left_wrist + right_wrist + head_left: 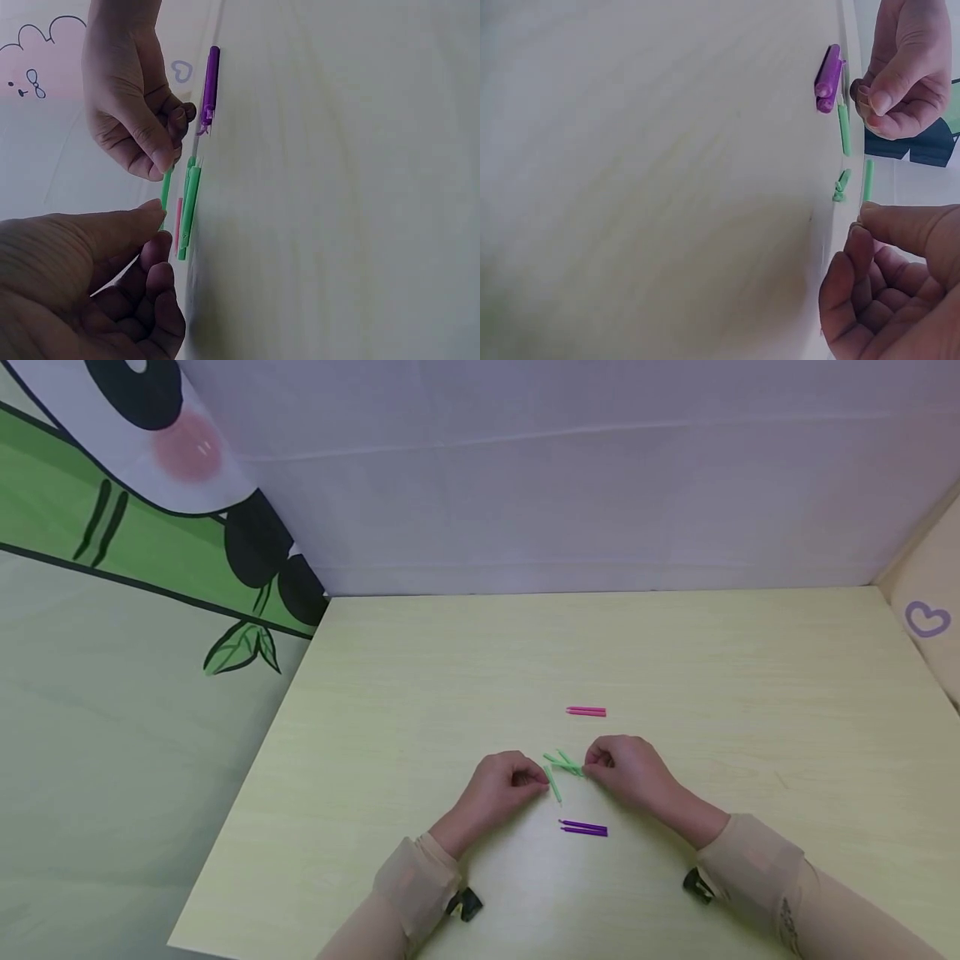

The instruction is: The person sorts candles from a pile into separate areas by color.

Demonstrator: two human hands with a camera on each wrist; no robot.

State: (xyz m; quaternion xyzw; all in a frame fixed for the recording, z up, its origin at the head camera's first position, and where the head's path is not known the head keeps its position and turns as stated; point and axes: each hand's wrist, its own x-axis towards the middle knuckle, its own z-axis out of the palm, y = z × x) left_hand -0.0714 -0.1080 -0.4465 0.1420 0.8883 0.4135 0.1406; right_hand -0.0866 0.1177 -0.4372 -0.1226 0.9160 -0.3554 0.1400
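My right hand (628, 770) pinches a thin green stick (868, 180) between thumb and forefinger. My left hand (506, 787) hovers beside another green stick (553, 784), its fingers loosely bent, with a gap between thumb and forefinger in the left wrist view. That second stick lies on the table, its narrow tip toward two purple sticks (583, 828). Other green sticks (561, 759) lie crossed between the hands. Two pink sticks (586, 712) lie side by side beyond them.
The pale wood-grain table (712, 668) reaches a white cloth wall (570, 510) at the back. A cartoon panda cloth (165, 560) hangs at the left. Black clips (698, 886) sit by both sleeve cuffs.
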